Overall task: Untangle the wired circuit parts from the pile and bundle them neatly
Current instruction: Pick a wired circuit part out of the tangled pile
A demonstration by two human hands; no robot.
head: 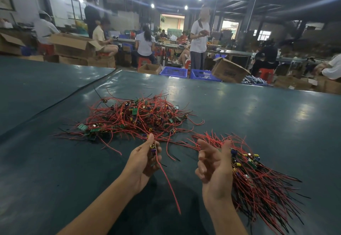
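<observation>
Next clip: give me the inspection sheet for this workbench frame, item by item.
Surface: dark green table, glossy.
Job's things: tangled pile at centre; aligned bundle at right.
Clutter: nothing seen.
Hands: left hand pinches one circuit part; right hand loosely curled, holding nothing, beside the bundle.
Cables: red wire hangs from the held part.
Surroundings: workers, cardboard boxes, blue crates beyond.

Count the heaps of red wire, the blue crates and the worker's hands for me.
Heaps of red wire: 2, the tangled pile and the sorted bundle
Blue crates: 2, the left crate and the right crate
Hands: 2, the left hand gripping one wired part and the right hand
Total: 6
</observation>
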